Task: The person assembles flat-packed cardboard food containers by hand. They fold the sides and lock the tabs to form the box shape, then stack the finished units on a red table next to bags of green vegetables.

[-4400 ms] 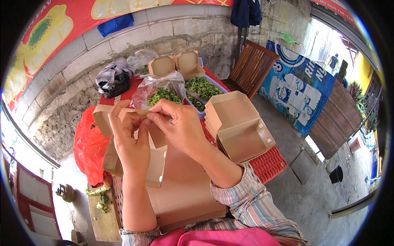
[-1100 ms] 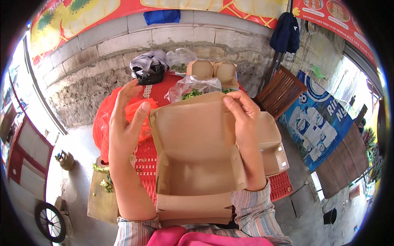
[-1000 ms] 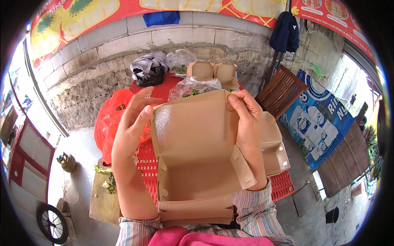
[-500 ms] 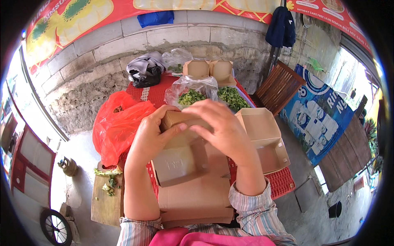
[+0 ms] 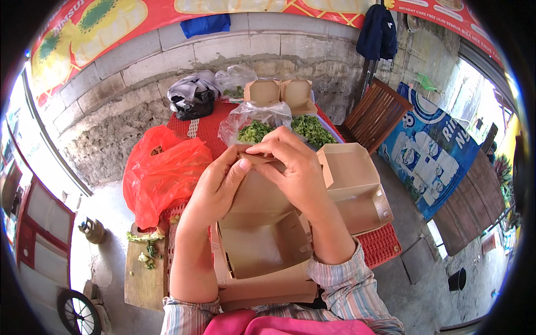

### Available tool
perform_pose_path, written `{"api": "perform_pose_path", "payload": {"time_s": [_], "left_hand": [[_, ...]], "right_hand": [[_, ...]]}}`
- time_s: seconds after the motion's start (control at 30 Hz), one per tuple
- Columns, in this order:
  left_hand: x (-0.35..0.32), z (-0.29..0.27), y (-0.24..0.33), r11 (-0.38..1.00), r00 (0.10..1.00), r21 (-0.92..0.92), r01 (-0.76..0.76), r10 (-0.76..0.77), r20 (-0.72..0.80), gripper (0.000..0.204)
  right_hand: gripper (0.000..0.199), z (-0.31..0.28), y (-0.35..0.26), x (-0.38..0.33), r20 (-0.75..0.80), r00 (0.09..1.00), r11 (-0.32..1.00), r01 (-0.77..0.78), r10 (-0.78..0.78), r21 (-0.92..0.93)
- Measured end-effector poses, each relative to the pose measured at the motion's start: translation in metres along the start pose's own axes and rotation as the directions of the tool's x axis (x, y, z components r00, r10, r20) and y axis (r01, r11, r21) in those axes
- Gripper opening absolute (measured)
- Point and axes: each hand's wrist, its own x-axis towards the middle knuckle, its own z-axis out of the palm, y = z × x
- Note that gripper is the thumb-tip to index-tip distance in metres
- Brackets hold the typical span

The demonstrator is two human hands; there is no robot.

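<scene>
A brown cardboard food box (image 5: 261, 195) stands open in front of me, its lid raised on the far side and its inside bare. At the lid's top edge, my left hand (image 5: 219, 181) pinches a folded flap with thumb and fingers. My right hand (image 5: 291, 170) is closed on the same edge, fingertips almost meeting the left ones. Flat cardboard sheets (image 5: 268, 287) lie beneath the box. Just right of it is another open cardboard box (image 5: 347, 164), its lid upright. The fingers partly cover the flap.
Chopped greens (image 5: 312, 131) and a clear bag of greens (image 5: 255, 132) lie beyond my hands. Two open boxes (image 5: 261, 91) stand at the back. A red plastic bag (image 5: 162, 173) is at left, above a wooden board (image 5: 144, 273) with vegetable scraps. A wooden chair (image 5: 375, 114) stands back right.
The box has tipped down from its tilted position onto the sheets, so its open inside faces me. Both hands have stayed at the lid's edge, their fingertips now closer together.
</scene>
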Motion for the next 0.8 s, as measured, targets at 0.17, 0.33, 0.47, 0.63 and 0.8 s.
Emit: {"api": "perform_pose_path", "payload": {"time_s": [0.17,0.33,0.47,0.63,0.8], "left_hand": [[0.000,0.006,-0.001,1.000,1.000,-0.023,-0.011,0.011,-0.003,0.035],[-0.003,0.002,-0.002,0.998,0.999,0.050,0.029,-0.027,-0.042,0.031],[-0.003,0.003,0.009,0.984,0.993,0.135,0.114,-0.111,-0.034,0.026],[-0.002,0.003,0.014,0.980,0.985,0.104,0.168,-0.164,-0.052,0.020],[-0.001,-0.001,0.008,0.978,0.991,0.163,0.131,-0.122,-0.064,0.017]], "right_hand": [[0.024,-0.006,0.000,0.000,0.059,0.996,0.991,-0.079,0.073,0.107],[0.019,-0.006,-0.007,0.001,0.023,0.996,0.988,-0.093,0.091,0.126],[0.015,-0.006,-0.003,-0.002,0.007,0.998,0.996,-0.057,0.057,0.065],[0.012,-0.008,-0.008,0.001,0.037,0.996,0.991,-0.090,0.086,0.101],[0.015,-0.014,-0.005,0.001,0.144,0.974,0.960,-0.202,0.176,0.195]]}}
